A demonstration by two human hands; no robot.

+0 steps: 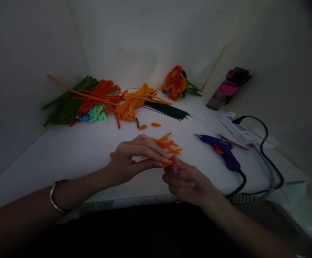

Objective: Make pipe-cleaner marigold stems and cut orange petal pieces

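Note:
Between the fingertips of both hands is a small piece of orange pipe cleaner [167, 163], bent into a compact shape. My left hand [137, 156] pinches it from the left with thumb and straight fingers. From the right, my right hand [185, 179] grips its other end between thumb and forefinger, the remaining fingers curled. Short orange pipe cleaner pieces [168, 143] lie on the white table [78, 150] just beyond the hands. Two small orange petal shapes [156, 124] rest farther back, and another orange bit [112, 154] shows beside my left wrist.
Bundles of green [67, 107], red [98, 95] and orange pipe cleaners [136, 102] lie at the back left, near dark green stems [169, 110]. Orange flowers [175, 83] stand behind. At right are a blue glue gun [223, 148], tweezers [233, 142], a power strip [238, 129] with cables, and a bottle [227, 89].

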